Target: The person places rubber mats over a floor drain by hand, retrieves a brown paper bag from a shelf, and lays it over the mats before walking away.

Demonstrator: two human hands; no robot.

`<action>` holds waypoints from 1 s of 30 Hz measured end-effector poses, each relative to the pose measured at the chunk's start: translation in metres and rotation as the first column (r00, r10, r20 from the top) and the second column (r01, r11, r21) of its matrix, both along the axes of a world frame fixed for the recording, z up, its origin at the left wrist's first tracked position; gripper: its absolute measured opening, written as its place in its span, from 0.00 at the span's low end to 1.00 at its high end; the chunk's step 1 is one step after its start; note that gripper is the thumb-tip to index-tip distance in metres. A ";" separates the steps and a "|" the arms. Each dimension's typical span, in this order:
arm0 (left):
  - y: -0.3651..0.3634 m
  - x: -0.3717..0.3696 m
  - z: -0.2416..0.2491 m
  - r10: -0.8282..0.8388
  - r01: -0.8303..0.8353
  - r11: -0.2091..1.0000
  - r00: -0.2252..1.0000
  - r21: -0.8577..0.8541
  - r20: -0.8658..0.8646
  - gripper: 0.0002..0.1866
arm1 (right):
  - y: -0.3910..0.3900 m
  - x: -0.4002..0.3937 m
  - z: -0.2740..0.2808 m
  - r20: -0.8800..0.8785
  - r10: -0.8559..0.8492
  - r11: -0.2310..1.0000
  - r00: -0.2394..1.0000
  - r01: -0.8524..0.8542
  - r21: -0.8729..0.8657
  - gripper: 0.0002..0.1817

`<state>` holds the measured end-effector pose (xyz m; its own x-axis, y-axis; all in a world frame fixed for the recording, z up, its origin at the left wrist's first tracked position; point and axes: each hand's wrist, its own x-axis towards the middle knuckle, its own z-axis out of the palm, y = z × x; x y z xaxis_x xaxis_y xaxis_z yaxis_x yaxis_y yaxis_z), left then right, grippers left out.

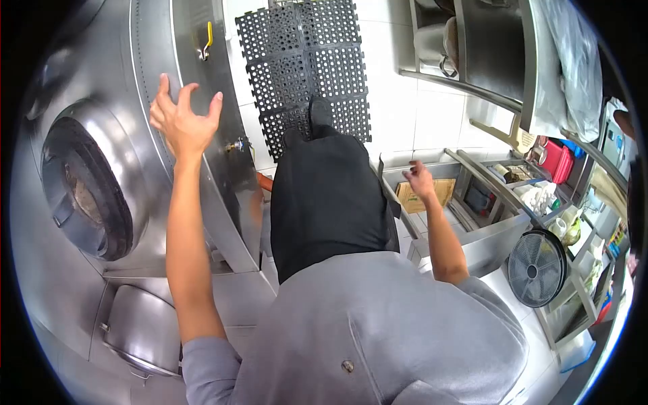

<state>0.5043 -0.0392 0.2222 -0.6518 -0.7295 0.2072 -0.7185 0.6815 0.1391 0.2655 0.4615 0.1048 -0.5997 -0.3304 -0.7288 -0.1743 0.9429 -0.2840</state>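
My left hand is open, its fingers spread and bent, over the front edge of the stainless steel stove. Nothing is in it. Close by on the front panel are a yellow-handled valve and a small brass valve. Left of that hand sits a round wok burner with a dark ring. My right hand hangs at my other side, fingers loosely bent and apart, with nothing visible in it. Behind it a piece of brown cardboard lies low in a metal rack.
A black perforated mat covers the white tiled floor ahead of my feet. On the right stand metal shelves, a round fan and a red container. A square metal lid is at lower left.
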 end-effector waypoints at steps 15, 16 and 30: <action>-0.005 0.003 -0.014 0.024 -0.007 0.985 0.995 -0.175 0.096 0.19 | 0.073 0.053 0.138 -0.418 0.121 0.991 0.900 -0.132 0.002 0.19; -0.006 0.004 -0.016 0.046 -0.024 0.984 0.992 -0.175 0.122 0.20 | 0.079 0.057 0.144 -0.414 0.120 0.991 0.903 -0.130 0.002 0.19; -0.019 0.006 -0.025 0.091 -0.038 0.972 0.970 -0.231 0.224 0.21 | 0.126 0.108 0.132 -0.468 -0.035 0.997 0.883 0.064 0.046 0.17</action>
<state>0.5102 -0.0578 0.1969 -0.6542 -0.7240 0.2187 -0.7563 0.6269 -0.1872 0.3739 0.5877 0.2372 -0.8897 -0.2564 -0.3777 -0.2252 0.9662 -0.1255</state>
